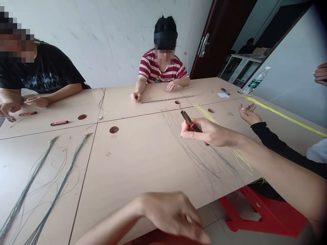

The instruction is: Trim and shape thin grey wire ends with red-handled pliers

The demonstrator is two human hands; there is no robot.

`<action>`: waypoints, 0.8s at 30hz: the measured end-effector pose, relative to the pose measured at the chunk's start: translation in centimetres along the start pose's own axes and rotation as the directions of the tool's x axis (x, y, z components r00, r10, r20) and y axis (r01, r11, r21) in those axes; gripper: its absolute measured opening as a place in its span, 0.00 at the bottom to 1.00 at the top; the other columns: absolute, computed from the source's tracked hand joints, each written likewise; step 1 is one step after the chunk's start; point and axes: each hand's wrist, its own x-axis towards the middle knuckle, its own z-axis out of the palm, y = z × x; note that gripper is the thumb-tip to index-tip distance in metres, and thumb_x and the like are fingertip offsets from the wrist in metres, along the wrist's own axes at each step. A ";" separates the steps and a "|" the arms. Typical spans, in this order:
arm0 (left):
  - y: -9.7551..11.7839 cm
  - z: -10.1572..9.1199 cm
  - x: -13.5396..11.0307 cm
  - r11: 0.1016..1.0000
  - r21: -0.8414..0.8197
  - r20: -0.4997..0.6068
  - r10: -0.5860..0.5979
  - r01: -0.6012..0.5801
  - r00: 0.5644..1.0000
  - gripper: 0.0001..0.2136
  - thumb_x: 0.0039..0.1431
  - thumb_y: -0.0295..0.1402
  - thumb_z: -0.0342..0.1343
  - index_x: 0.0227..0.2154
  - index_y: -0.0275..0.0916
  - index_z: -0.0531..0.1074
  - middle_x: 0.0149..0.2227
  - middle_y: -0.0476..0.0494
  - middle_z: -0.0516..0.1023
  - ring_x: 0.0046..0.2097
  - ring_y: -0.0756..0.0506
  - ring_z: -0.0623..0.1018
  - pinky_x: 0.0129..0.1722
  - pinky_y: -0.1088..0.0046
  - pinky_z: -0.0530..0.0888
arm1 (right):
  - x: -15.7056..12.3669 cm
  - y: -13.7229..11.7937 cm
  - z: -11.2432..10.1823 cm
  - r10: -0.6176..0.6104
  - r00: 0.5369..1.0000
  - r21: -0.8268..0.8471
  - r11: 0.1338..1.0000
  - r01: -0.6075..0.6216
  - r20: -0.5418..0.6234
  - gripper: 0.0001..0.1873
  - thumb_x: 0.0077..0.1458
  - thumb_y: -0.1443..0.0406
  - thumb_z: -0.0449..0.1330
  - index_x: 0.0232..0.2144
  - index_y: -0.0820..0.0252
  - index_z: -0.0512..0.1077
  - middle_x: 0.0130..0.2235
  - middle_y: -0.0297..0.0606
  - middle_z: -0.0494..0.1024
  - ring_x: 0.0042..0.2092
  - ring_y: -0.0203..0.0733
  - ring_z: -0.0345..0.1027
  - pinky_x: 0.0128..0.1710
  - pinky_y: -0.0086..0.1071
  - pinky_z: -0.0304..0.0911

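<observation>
One pair of pliers (190,123), red-handled with dark metal jaws, sat clenched in the wearer's right hand (209,133), held above the pale wooden bench (143,160) with the jaws pointing up and away. Beneath that hand a loose fan of thin grey wires (201,153) spread across the laminate towards the near edge, fine as hair and slightly kinked. The left hand (173,212) hovered low at the near edge of the bench, fingers loosely curled downward and grasping nothing that I could see.

Just beyond the grey fan lay a bundle of bright yellow wires (204,114), and a second long yellow strand (286,117) ran along the far right edge. Two thick grey bunches (38,177) stretched down the left side, each frayed at its upper tip. Four round holes (113,129) were cut into the bench top, where four slabs met at thin seams.

Three other people sat round it: one in a red-and-white striped shirt (160,69) at the far side, one in a black top (51,71) on the left, and a black sleeve (278,146) ending in an open palm on the right. Two flat red-and-black tools (59,123) lay near the person on the left. A clear plastic bottle (255,81) stood at the far right, and a red plastic stool (255,211) showed below the bench edge.
</observation>
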 end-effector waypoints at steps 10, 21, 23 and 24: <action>2.1 -4.9 0.3 0.978 -0.023 -0.902 0.069 -0.207 0.427 0.08 0.56 0.37 0.62 0.33 0.38 0.77 0.36 0.43 0.81 0.39 0.47 0.77 0.41 0.71 0.74 | 1.0 -0.3 1.0 -0.018 0.998 -0.027 0.999 0.020 0.064 0.13 0.57 0.57 0.59 0.27 0.58 0.66 0.25 0.29 0.64 0.27 0.33 0.54 0.27 0.31 0.51; 2.7 -5.4 0.8 0.954 -0.111 -0.884 0.033 -0.279 0.466 0.07 0.57 0.36 0.61 0.30 0.37 0.76 0.31 0.45 0.79 0.35 0.49 0.76 0.39 0.73 0.74 | 1.6 -0.4 1.3 -0.003 0.998 -0.002 1.000 0.003 0.069 0.09 0.58 0.61 0.58 0.27 0.58 0.66 0.26 0.30 0.70 0.27 0.33 0.59 0.28 0.31 0.53; 2.6 -5.5 0.7 0.950 -0.118 -0.884 0.033 -0.291 0.466 0.07 0.58 0.35 0.60 0.30 0.36 0.75 0.31 0.45 0.79 0.36 0.49 0.76 0.40 0.73 0.74 | 1.8 -0.3 1.4 0.003 0.997 0.013 1.000 -0.004 0.075 0.09 0.58 0.62 0.58 0.27 0.58 0.66 0.26 0.30 0.71 0.27 0.33 0.59 0.28 0.31 0.53; 2.6 -5.6 0.7 0.948 -0.125 -0.883 0.029 -0.293 0.469 0.07 0.58 0.35 0.60 0.29 0.36 0.75 0.31 0.46 0.79 0.36 0.49 0.76 0.40 0.73 0.74 | 1.9 -0.3 1.4 0.006 0.997 0.021 1.000 -0.008 0.080 0.09 0.58 0.62 0.58 0.27 0.58 0.66 0.26 0.30 0.71 0.27 0.33 0.60 0.28 0.31 0.53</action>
